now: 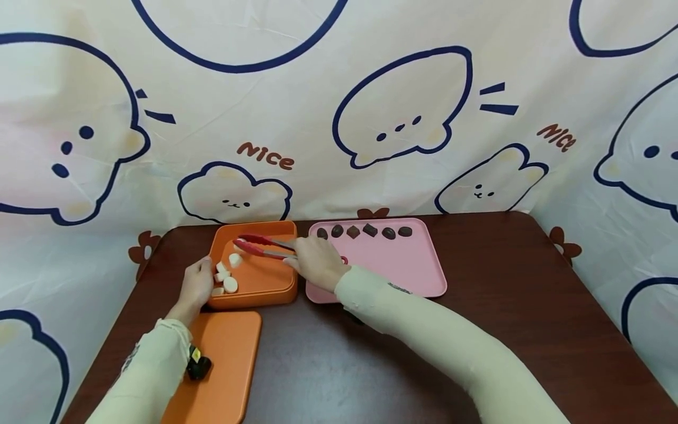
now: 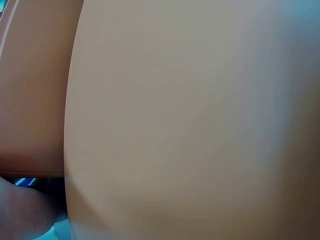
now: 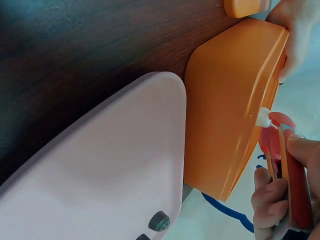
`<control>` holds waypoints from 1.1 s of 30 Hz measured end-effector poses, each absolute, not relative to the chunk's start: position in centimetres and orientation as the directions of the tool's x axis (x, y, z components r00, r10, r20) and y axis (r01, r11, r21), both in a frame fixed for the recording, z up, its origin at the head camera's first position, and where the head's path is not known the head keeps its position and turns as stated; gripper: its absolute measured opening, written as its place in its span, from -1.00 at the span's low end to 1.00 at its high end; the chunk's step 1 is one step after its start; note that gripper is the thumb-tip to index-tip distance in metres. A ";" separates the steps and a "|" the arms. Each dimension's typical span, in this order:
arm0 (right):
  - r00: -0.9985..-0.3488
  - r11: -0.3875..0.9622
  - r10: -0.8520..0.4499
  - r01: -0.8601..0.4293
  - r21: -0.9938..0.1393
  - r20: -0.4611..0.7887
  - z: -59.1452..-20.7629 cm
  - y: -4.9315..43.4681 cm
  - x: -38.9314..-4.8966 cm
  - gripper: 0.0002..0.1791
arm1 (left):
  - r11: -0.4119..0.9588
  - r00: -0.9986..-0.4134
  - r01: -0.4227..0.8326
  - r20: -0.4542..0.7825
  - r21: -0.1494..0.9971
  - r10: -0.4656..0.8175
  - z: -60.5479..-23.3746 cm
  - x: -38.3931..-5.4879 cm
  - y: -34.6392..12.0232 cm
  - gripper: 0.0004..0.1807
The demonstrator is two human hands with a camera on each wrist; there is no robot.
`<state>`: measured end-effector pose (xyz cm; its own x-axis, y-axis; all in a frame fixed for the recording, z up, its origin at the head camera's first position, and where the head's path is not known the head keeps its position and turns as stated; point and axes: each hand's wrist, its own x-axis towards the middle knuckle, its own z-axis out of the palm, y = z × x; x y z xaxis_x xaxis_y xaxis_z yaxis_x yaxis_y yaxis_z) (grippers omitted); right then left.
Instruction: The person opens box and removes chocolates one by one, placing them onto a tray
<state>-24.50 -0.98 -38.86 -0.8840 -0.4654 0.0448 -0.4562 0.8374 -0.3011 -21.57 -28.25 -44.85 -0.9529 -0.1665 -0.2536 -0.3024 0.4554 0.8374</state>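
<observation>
My right hand (image 1: 318, 259) holds a pair of red-tipped tongs (image 1: 265, 250) inside the orange box (image 1: 286, 294). The red tips are by a small white piece (image 3: 263, 116), close to the far left corner; whether they pinch it I cannot tell. Several other white pieces (image 1: 230, 284), some round and some blocky, lie along the left side of the box. My left hand (image 1: 197, 285) grips the left rim of that box. A blurred orange surface (image 2: 175, 110) fills most of the left wrist view, with part of a hand low in the corner.
Right of the box lies a pink tray (image 1: 394, 265), with several dark chocolates (image 1: 369, 229) in a row along its far edge. An orange lid-like panel (image 1: 233, 359) lies in front of the box. On it sits a small black object (image 1: 199, 366), partly behind the left sleeve.
</observation>
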 end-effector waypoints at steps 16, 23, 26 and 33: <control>-0.882 0.844 -0.471 -0.450 -0.293 -0.001 -39.0 0.7 -23.9 -0.68 | 0.495 -0.962 -0.265 -0.193 0.828 -0.193 -45.0 -22.3 -28.2 -0.49; -0.840 0.838 -0.542 -0.542 -0.061 0.018 -38.2 -0.3 -23.1 -0.71 | 0.483 -0.960 -0.269 -0.194 0.833 -0.200 -45.0 -22.1 -28.1 -0.47; -0.814 0.815 -0.579 -0.579 0.005 0.037 -38.1 -0.6 -22.8 -0.72 | 0.475 -0.960 -0.271 -0.201 0.837 -0.193 -45.1 -22.0 -28.1 -0.48; -0.815 0.815 -0.579 -0.579 0.000 0.033 -38.8 -0.3 -23.0 -0.72 | 0.493 -0.963 -0.257 -0.176 0.831 -0.204 -45.1 -22.1 -28.3 -0.49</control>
